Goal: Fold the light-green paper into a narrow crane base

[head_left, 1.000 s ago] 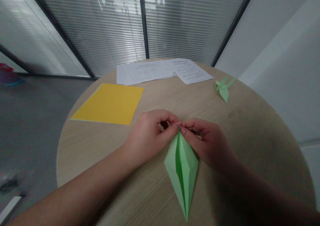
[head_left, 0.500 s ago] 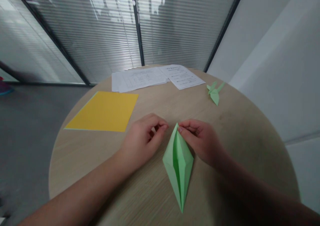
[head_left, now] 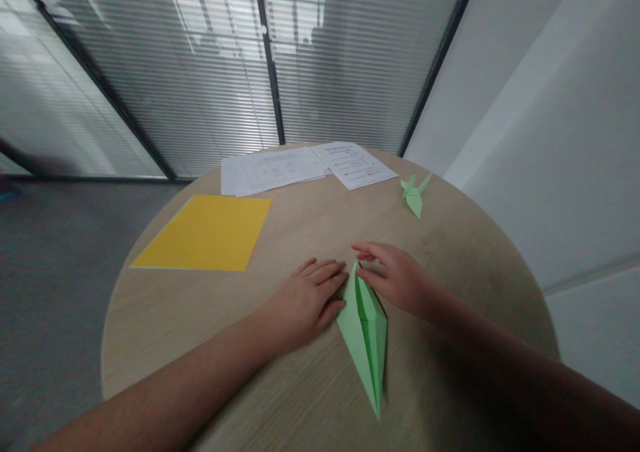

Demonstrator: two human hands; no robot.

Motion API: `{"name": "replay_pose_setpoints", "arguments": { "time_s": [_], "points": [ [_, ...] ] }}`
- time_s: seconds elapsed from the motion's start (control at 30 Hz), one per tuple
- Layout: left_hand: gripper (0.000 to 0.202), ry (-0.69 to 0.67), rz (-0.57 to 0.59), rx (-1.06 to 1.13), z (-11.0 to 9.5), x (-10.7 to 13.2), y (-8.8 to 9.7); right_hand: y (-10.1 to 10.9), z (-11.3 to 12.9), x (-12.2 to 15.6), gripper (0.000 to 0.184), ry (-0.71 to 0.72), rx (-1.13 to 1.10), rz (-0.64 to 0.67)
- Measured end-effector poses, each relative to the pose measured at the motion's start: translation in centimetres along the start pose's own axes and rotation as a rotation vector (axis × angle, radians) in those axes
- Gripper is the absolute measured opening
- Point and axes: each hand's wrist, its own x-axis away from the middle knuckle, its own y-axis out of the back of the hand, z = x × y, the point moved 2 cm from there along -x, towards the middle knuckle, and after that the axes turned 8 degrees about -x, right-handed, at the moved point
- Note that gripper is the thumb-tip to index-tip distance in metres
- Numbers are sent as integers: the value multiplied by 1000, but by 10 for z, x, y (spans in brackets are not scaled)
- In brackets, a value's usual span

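A light green folded paper (head_left: 367, 335), a long pointed diamond shape, lies on the round wooden table (head_left: 450, 252) in front of me, its far tip raised a little. My left hand (head_left: 307, 299) rests flat on the table just left of the paper, fingers stretched out and touching its left edge. My right hand (head_left: 393, 275) is at the paper's far tip, thumb and fingers pinched on the upper flap.
A yellow paper square (head_left: 205, 232) lies to the left. White printed sheets (head_left: 300, 165) sit at the table's far edge. A small green folded crane (head_left: 414, 193) rests at the far right. A glass wall with blinds stands behind.
My left hand let go of the paper's tip and flattened onto the table. The green paper's right half has folded over toward the left, so it looks narrower.
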Motion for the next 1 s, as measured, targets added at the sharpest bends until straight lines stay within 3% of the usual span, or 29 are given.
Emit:
{"name": "replay_pose_setpoints", "arguments": {
  "time_s": [0.1,0.23,0.33,0.47,0.6,0.67,0.77,1.0],
  "points": [
    [44,14,-51,11,-4,1,1,9,-7,18,26,142,18,3],
    [36,-87,-173,106,-15,5,5,11,-8,29,5,119,112,-65],
    [32,-203,-115,109,-23,6,3,12,0,30,9,141,152,-73],
    [36,-197,-26,61,-26,5,-2,23,12,43,9,191,181,-89],
    [38,-191,-3,9,-26,3,-3,27,24,69,13,228,132,133],
    [40,-196,9,-19,-27,3,-4,24,30,79,20,253,136,180],
    [43,-196,38,-53,-28,4,-6,17,33,85,33,303,176,181],
    [48,-208,101,-86,-28,7,-8,12,30,82,32,366,185,160]
  ]
}}
